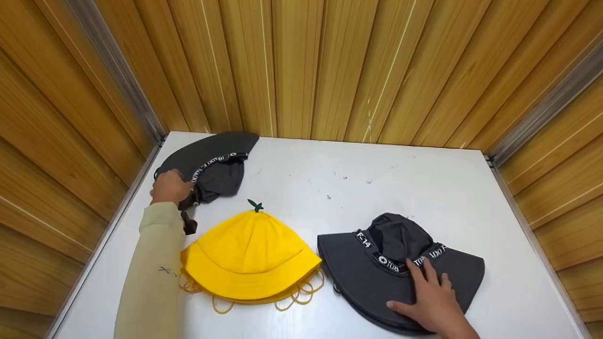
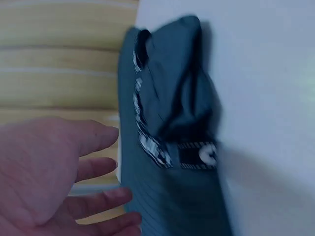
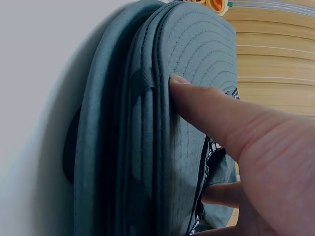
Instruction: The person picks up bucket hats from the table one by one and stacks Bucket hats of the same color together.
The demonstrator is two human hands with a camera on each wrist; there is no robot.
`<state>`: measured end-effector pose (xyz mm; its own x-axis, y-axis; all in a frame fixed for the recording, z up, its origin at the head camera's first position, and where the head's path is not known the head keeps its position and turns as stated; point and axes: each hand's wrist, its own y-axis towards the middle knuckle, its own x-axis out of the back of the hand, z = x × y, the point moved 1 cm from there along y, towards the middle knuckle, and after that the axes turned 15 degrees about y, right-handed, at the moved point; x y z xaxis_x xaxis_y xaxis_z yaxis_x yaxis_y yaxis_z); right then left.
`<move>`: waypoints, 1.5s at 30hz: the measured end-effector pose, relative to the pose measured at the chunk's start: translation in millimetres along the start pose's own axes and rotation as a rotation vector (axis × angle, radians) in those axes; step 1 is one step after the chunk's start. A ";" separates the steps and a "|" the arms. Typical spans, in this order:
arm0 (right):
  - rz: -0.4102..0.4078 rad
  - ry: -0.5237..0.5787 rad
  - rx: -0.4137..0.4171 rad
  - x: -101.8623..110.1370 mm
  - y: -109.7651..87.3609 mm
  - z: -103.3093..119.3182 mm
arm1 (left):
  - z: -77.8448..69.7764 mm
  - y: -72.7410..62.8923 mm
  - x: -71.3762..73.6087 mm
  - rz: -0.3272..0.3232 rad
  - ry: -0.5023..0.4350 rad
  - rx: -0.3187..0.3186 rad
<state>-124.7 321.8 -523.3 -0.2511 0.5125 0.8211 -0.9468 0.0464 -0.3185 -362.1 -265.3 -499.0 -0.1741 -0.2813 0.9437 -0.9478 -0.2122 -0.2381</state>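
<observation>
At the far left of the table lies a folded dark grey bucket hat (image 1: pixel 220 178) with a lettered band. My left hand (image 1: pixel 171 186) is at its near-left edge; in the left wrist view the fingers (image 2: pixel 101 202) are loosely extended beside the brim (image 2: pixel 172 201). To the right, stacked dark grey bucket hats (image 1: pixel 367 287) show layered brims (image 3: pixel 152 123) in the right wrist view. My right hand (image 1: pixel 433 301) rests on the top brim with its fingers spread, fingertips near the lettered band. The thumb (image 3: pixel 202 101) touches the brim's edge.
Between the dark hats sits a yellow bucket hat (image 1: pixel 249 254) with a green sprout on top and several yellow cord loops under its brim. The white table (image 1: pixel 339 179) carries small dark marks. Wood-patterned walls (image 1: pixel 301 70) enclose its back and sides.
</observation>
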 end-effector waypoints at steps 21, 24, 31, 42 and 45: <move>0.062 0.028 -0.036 -1.8 3.9 1.7 | 42.3 -3.7 -28.8 0.142 -0.254 0.329; 0.067 0.026 -0.041 -1.7 3.4 2.4 | 45.0 -2.7 -30.7 0.139 -0.317 0.360; 0.068 0.025 -0.050 -0.6 3.0 2.7 | 51.8 -4.6 -31.1 0.104 -0.438 0.363; 0.060 0.018 -0.042 -0.9 2.4 2.3 | 40.4 -2.8 -19.4 0.253 -0.828 0.286; 0.056 0.014 -0.035 -0.6 2.7 2.2 | 32.2 -4.7 -15.3 0.282 -0.942 0.249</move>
<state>-127.6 319.7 -523.7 -0.3007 0.5269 0.7950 -0.9237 0.0466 -0.3803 -346.3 -290.2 -519.8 0.0004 -0.9519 0.3065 -0.8035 -0.1828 -0.5665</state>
